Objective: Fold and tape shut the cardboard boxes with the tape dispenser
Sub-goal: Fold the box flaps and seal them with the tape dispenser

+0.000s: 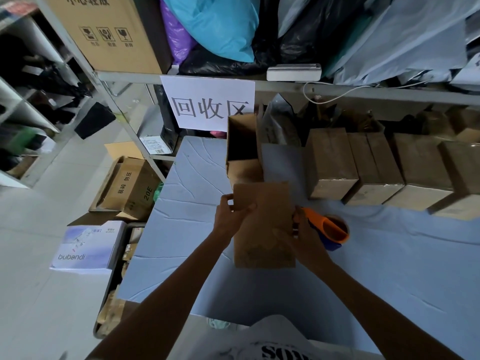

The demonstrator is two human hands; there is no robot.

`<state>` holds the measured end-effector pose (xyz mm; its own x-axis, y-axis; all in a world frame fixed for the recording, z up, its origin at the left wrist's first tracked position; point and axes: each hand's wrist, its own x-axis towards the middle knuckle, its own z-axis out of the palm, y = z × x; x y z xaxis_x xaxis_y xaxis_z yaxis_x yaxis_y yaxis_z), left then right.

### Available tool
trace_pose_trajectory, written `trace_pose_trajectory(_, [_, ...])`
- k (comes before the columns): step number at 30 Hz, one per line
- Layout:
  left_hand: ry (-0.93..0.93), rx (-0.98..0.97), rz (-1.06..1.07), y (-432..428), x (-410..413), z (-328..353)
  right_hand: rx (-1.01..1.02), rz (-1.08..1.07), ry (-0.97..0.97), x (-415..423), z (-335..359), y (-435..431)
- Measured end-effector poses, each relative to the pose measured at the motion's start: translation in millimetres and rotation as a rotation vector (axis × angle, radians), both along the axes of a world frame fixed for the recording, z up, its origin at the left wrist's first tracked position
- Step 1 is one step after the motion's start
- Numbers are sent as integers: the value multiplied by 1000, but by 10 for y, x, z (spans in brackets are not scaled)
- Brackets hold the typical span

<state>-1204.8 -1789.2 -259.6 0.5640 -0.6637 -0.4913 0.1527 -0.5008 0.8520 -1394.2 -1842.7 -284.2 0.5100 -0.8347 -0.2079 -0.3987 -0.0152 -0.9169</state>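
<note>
pinching flat brown cardboard box (262,229) with left hand (230,216); gripping orange tape dispenser (333,229) with right hand (305,237). hemmed behind by taped brown boxes (332,162); dispenser handle hidden.

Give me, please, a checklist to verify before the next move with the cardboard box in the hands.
1. Left hand grips the cardboard box at its left edge: ok.
2. Right hand is at the box's right edge; whether it holds the box or the tape dispenser beside it: cannot tell.
3. Flaps folded shut: cannot tell, only one plain face shows.
4. Tape on that face: not ok, none shows.
5. Tape roll in the dispenser: ok, a brown roll shows.
6. Bare table left of the box: ok.
</note>
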Motion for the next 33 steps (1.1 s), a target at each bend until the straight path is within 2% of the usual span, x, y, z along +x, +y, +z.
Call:
trace_pose_trajectory(4, [-46, 111, -36, 30, -45, -87, -1, 95, 133, -1, -46, -4])
trace_pose_trajectory(7, [-99, 140, -82, 63, -100, -148, 4, 106, 135, 19, -63, -23])
trace_pose_trajectory(10, [-193, 197, -148, 55, -193, -176, 178, 87, 121, 13, -106, -76])
trace_pose_trajectory(15, [-562, 346, -199, -33, -497, -194, 342, 155, 208, -59, -162, -121])
trace_pose_trajectory(17, [-619, 441, -302, -67, -611, -225, 378, 87, 186, -127, -172, -165])
trace_pose_trajectory(20, [-684, 596, -383, -102, -758, -269, 8, -142, 355, -280, -193, -260])
trace_pose_trajectory(22, [-694, 601, -376, -134, -778, -279, -165, -250, 522, -355, -196, -349])
trace_pose_trajectory(25, [-672, 576, -364, -145, -755, -301, -109, -133, 717, -418, -334, -504])
trace_pose_trajectory(28, [-688, 549, -389, -94, -764, -302, -26, -18, 835, -418, -487, -578])
trace_pose_trajectory(33, [-722, 590, -382, 25, -741, -363, -125, -47, 909, -353, -669, -588])
